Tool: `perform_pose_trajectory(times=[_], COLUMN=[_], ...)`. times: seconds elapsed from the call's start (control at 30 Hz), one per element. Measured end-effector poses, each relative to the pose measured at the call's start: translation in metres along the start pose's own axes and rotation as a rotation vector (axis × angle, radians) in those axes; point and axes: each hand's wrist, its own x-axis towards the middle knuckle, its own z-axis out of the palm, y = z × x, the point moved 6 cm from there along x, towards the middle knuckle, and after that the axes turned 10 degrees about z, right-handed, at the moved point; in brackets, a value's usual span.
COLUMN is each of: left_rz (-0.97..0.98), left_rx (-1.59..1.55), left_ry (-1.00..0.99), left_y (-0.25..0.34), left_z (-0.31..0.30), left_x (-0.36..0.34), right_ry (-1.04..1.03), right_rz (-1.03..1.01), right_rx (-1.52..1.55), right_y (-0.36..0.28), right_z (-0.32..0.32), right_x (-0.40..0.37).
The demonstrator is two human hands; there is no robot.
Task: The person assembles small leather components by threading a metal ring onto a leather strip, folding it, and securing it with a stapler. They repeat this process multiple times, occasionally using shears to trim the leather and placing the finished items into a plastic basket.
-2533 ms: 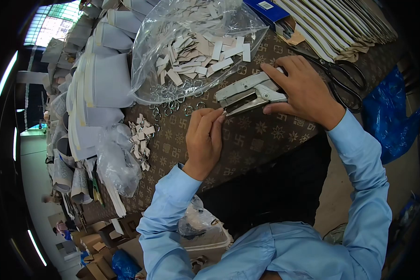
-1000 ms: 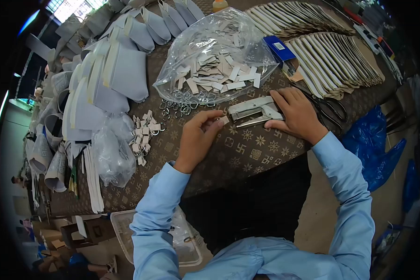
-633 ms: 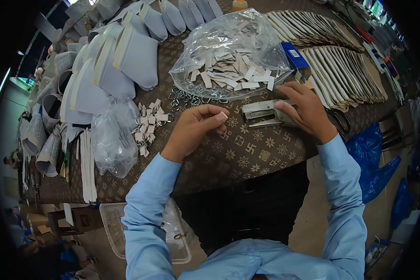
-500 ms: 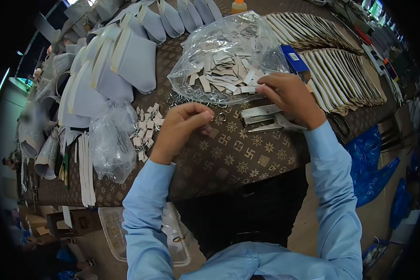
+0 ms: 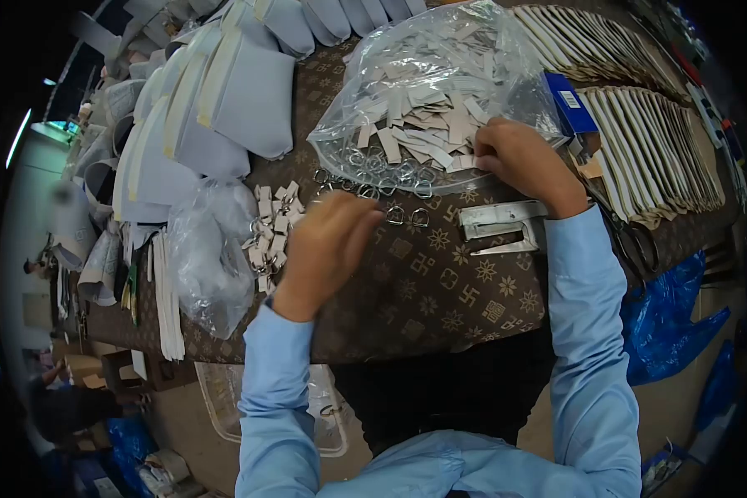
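Observation:
My right hand (image 5: pixel 523 162) is at the near right edge of a clear plastic bag (image 5: pixel 382 62), its fingers curled closed over the pale short strips (image 5: pixel 427 124) heaped there. What its fingertips pinch, if anything, is hidden. My left hand (image 5: pixel 328 249), smeared by motion, hovers over the patterned tablecloth just left of two metal D-rings (image 5: pixel 408 217). More metal rings (image 5: pixel 365 184) lie along the bag's near edge. A metal stapler (image 5: pixel 502 226) lies below my right wrist. Left of my left hand is a pile of folded strips with rings (image 5: pixel 274 224).
Pale grey shaped panels (image 5: pixel 249 91) stand at the left behind a crumpled plastic bag (image 5: pixel 212 257). Rows of stacked pieces (image 5: pixel 651 153) lie at the right beside a blue box (image 5: pixel 568 104). Black scissors (image 5: pixel 635 245) lie at the right table edge. Another person is at the lower left.
The view has shifted, moving table things right. My left hand has moved away from the D-rings, showing two side by side. My right hand's fingers have curled further over the strips.

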Motion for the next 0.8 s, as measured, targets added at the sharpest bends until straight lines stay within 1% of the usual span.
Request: perform_pose_trajectory(times=[0.03,0.07,0.1,0.13,0.17,0.2,0.23,0.27,0.33,0.37,0.43,0.47,0.53,0.57,0.6,0.63,0.67,0.7,0.73,0.77,0.8], left_rz=[0.042,0.043,0.003,0.127,0.082,0.072,0.040,0.085,0.003,-0.023,-0.190,-0.191,-0.372,-0.405,-0.412,-0.431,-0.449,-0.453,-0.458,-0.462,-0.466], left_rx=[-0.029,-0.021,-0.019,0.079,0.123,0.120,0.149,0.212,0.113,0.130,-0.417,-0.416,-0.997,-1.134,-1.132,-1.219,-1.307,-1.309,-1.373,-1.437,-1.440], left_ry=[-0.049,-0.076,-0.177,-0.240,-0.294,-0.218,-0.447,-0.413,-0.399,-0.380,-0.344,-0.340,0.179,0.241,0.249,0.315,0.382,0.389,0.451,0.513,0.518], left_y=[0.010,0.018,0.018,0.019,0.016,0.007,0.011,0.010,0.004,0.001,-0.008,-0.010,-0.023,-0.026,-0.027,-0.028,-0.029,-0.029,-0.030,-0.031,-0.030], left_z=[0.019,0.031,0.043,0.053,0.063,0.084,0.085,0.089,0.085,0.074,0.063,0.056,0.027,0.025,0.026,0.027,0.030,0.034,0.035,0.035,0.035], left_x=[0.002,0.007,0.008,0.008,0.006,0.005,0.015,0.020,0.032,0.032,0.035,0.035,0.027,0.025,0.024,0.022,0.021,0.021,0.021,0.020,0.019], right_ry=[0.022,0.046,0.103,0.147,0.193,0.108,0.043,0.057,0.301,0.287,0.141,0.140,-0.052,-0.063,-0.017,0.031,0.023,0.000,-0.023,-0.029,-0.064], right_rz=[0.010,-0.010,0.076,0.131,0.050,0.089,0.178,0.125,-0.303,-0.336,-0.121,-0.125,0.189,0.184,0.222,0.261,0.262,0.324,0.386,0.387,0.371], right_rx=[0.031,0.067,0.119,0.194,0.279,0.454,0.500,0.685,0.344,0.349,0.519,0.517,0.793,0.796,0.888,0.976,0.971,0.998,1.025,1.022,1.063], right_y=[0.002,-0.001,-0.006,-0.012,-0.010,-0.021,-0.024,-0.030,-0.042,-0.045,-0.031,-0.032,-0.024,-0.031,-0.035,-0.036,-0.039,-0.039,-0.038,-0.037,-0.036], right_z=[-0.002,-0.005,-0.013,-0.018,-0.014,-0.014,-0.010,-0.004,-0.004,-0.001,0.007,0.005,0.017,0.022,0.025,0.026,0.027,0.030,0.034,0.036,0.039], right_x=[-0.003,-0.003,-0.004,-0.005,-0.002,-0.002,-0.002,-0.005,-0.004,-0.006,-0.003,-0.005,-0.003,-0.004,-0.005,-0.007,-0.009,-0.011,-0.013,-0.012,-0.010])
